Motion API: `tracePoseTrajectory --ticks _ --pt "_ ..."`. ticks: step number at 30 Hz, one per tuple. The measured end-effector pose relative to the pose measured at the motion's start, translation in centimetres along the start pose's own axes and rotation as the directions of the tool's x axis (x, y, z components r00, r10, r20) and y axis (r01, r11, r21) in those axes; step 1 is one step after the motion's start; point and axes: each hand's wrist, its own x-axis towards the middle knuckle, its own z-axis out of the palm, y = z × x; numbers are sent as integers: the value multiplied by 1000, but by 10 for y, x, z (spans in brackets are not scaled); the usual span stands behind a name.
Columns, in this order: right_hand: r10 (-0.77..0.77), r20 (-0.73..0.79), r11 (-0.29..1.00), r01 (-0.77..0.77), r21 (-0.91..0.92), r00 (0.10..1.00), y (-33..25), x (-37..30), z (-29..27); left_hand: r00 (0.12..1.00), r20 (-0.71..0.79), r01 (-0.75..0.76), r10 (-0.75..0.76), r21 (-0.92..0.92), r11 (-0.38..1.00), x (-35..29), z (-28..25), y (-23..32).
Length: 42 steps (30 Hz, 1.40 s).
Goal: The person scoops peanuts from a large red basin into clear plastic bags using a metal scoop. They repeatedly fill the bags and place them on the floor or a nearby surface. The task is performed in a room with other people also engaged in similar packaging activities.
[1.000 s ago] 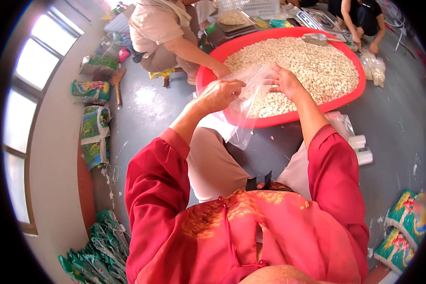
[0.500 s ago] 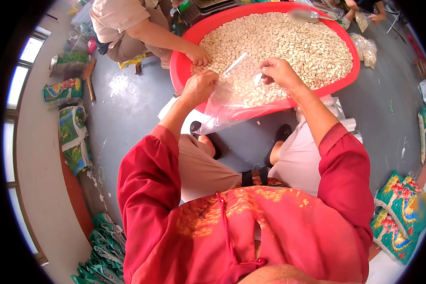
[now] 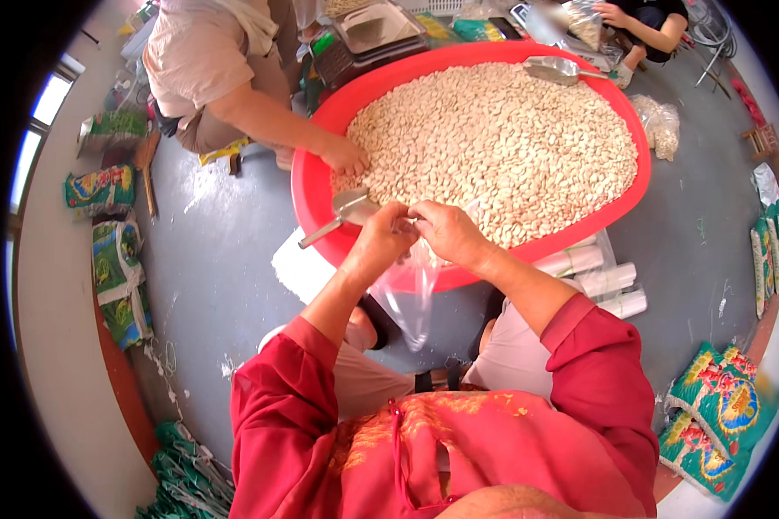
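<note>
A clear plastic bag (image 3: 414, 303) hangs limp over the near rim of a large red tub (image 3: 313, 156). My left hand (image 3: 381, 235) pinches the bag near its top. Close beside it, nearly touching, my right hand (image 3: 452, 233) has its fingers closed at the same top edge. The fingertips partly cover each other, so the bag's mouth is hard to make out. Pale flat seeds (image 3: 502, 138) fill the tub. Just left of my left hand, a metal scoop (image 3: 352, 208) rests at the tub's edge, its handle sticking out over the rim.
At the tub's left, another person's hand (image 3: 346, 157) reaches into the seeds. A second scoop (image 3: 556, 69) lies at the far right rim. Rolls of clear bags (image 3: 606, 278) are on the floor, right of my knees. Filled green sacks (image 3: 718, 415) lie at the lower right.
My hands, apart before with the bag spread between them, have come together lower down. The bag now hangs narrow. The view has shifted, uncovering the near scoop.
</note>
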Motion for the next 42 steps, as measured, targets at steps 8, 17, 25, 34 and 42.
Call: tracePoseTrajectory --ticks 8,17,25,34,42 --pt "228 -120 959 -201 202 966 13 -6 -18 998 36 -42 45 -79 996 -4 2 9" --pt "-336 -136 909 282 -308 932 -17 -47 -30 989 -55 -144 137 -547 825 6 -15 -6" --pt "-288 -245 918 194 -347 926 -6 -65 -57 939 334 30 88 -333 943 -18 4 6" --pt "-142 -268 970 80 -229 953 -2 -62 -52 925 356 71 -134 185 980 -21 22 16" --pt "409 -177 912 -394 118 895 14 -58 -44 977 205 1 -50 231 973 -9 17 -3"
